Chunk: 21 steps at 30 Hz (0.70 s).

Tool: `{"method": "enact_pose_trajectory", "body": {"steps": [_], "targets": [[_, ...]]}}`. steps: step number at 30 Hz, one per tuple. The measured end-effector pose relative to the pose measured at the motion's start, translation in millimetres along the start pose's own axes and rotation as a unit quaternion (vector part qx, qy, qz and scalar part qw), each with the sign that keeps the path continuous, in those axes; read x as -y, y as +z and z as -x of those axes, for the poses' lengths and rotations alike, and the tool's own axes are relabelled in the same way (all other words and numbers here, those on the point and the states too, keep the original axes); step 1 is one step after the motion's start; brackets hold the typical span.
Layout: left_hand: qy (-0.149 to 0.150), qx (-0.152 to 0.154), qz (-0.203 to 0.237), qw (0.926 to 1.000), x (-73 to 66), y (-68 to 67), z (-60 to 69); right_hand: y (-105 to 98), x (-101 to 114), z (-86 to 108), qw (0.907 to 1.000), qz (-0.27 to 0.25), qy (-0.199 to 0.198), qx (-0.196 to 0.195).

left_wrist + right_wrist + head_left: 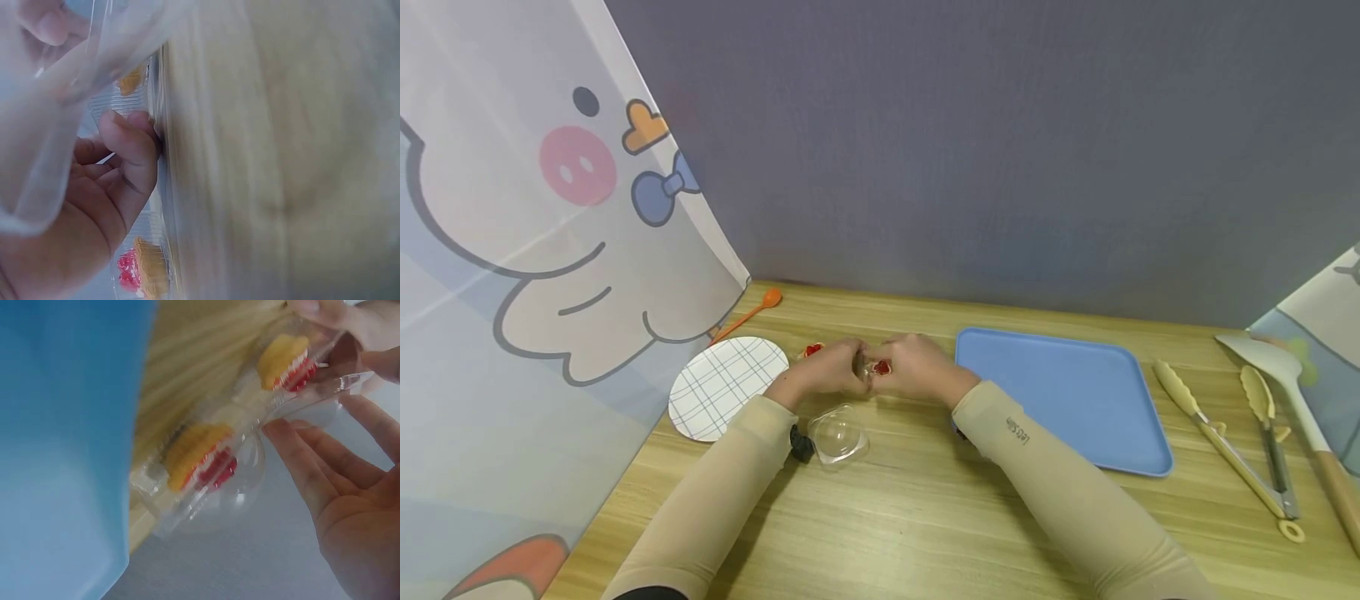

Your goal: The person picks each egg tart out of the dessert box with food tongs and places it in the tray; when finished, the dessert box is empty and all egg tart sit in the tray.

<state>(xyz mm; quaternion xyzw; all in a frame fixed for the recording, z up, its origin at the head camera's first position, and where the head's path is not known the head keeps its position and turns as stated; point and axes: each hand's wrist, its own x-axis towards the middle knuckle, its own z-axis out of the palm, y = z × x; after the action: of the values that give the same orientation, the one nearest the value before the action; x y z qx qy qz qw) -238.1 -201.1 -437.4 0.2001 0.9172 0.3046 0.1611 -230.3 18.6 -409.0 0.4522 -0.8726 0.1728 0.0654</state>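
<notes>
"Viewing from the head, what does the surface carry?"

"A light wood-grain table (pixel 880 517) meets a plain grey-blue wall (pixel 970 150); a panel printed with pale cartoon figures (pixel 625 279) closes the left side. A flat, rectangular blue tray (pixel 1052 392) lies just beyond the right forearm. Farther right: cream-tipped metal tongs (pixel 1232 457) and a white spatula with a wooden handle (pixel 1303 408). At left: a white rounded board with a blue grid (pixel 730 387), an orange spoon (pixel 769 300) behind it."

"And the clear plastic container (pixel 867 368)?"

"Mid-table, between the left hand (pixel 833 367) and the right hand (pixel 917 367). Red-topped tarts (pixel 882 367) show in it. Nearer the person, a clear domed plastic piece (pixel 838 436) rests on the wood."

"The left wrist view?"

"Blurred wood grain fills the right half. The left fingers are curled, thumb and fingertip pinching the container's edge. Translucent plastic (pixel 44 137) crosses the upper left, out of focus."

"The right wrist view?"

"Blue tray at left, wood beside it, grey below. Two tarts with yellow crusts show through the container. The right fingers are spread and nearly straight, pinching the plastic edge against the thumb; the little finger's contact cannot be told."
</notes>
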Motion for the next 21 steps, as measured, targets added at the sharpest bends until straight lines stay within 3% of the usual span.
{"method": "enact_pose_trajectory", "body": {"steps": [5, 12, 21], "targets": [[-0.004, -0.004, -0.016, 0.9999, 0.9, 0.2, 0.0, -7.2, -2.9, -4.3, 0.9992, -0.027, 0.02, 0.022], [-0.014, 0.001, -0.002, 0.9999, 1.5, -0.1, 0.5, -12.9, -5.9, -8.1, 0.9955, -0.056, 0.051, 0.057], [-0.011, 0.011, 0.009, 0.9998, 1.7, -0.2, 0.8, -19.7, -16.9, -13.7, 0.9733, -0.164, 0.133, 0.091]]}}
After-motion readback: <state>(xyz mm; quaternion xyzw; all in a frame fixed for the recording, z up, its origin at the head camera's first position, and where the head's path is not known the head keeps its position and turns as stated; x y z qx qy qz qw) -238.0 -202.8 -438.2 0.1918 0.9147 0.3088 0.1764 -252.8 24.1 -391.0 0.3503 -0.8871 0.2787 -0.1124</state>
